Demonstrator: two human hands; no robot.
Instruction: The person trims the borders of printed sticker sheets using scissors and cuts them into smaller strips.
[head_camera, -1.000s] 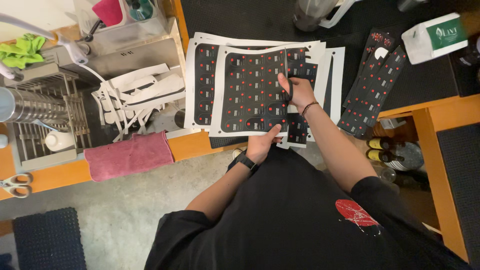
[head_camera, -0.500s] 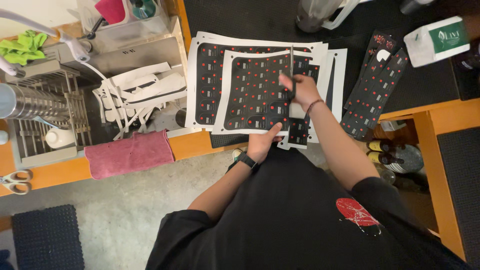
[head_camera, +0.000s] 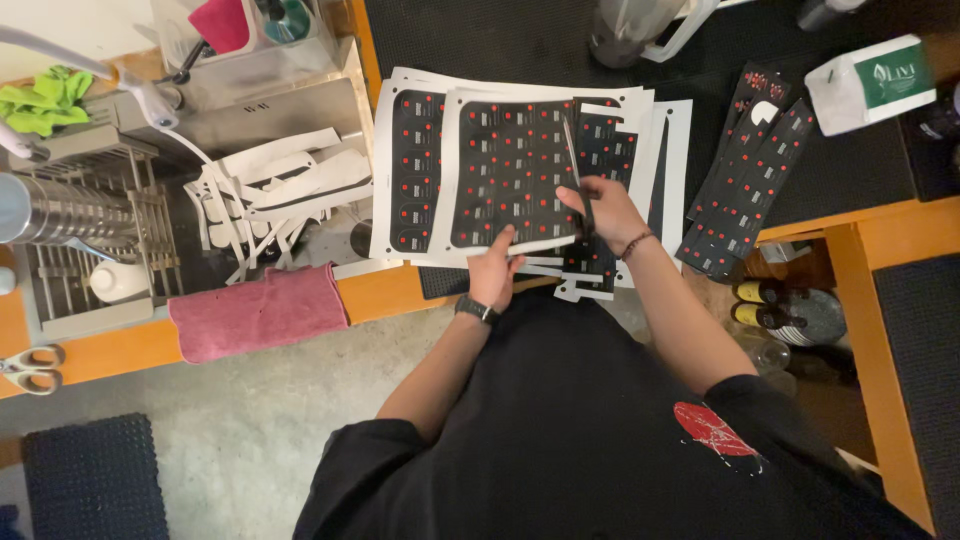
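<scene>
- On the black mat, the top printed sheet (black with rows of red dots and a white border) sits on a messy pile of similar sheets. That top sheet is my landmark for everything else.
- The person's left hand pinches the sheet's near edge, thumb on top, so it's gripping the sheet itself.
- The right hand is at the sheet's right edge, fingers closed through the handles of a pair of scissors. The blades point away from the person, running up along that edge.
- Right of the sheet, well apart, lie cut black strips in a loose stack. Further right stands a white box with a green label.
- Left of the sheet, a heap of white paper offcuts lies in the sink area, beside a metal rack.
- Near-left of the sheet, a pink towel hangs over the orange counter edge. A second pair of scissors lies way off left.
- Beyond the sheet, a clear jug stands on the mat.
- Nothing sits on the sheet besides the hands.
</scene>
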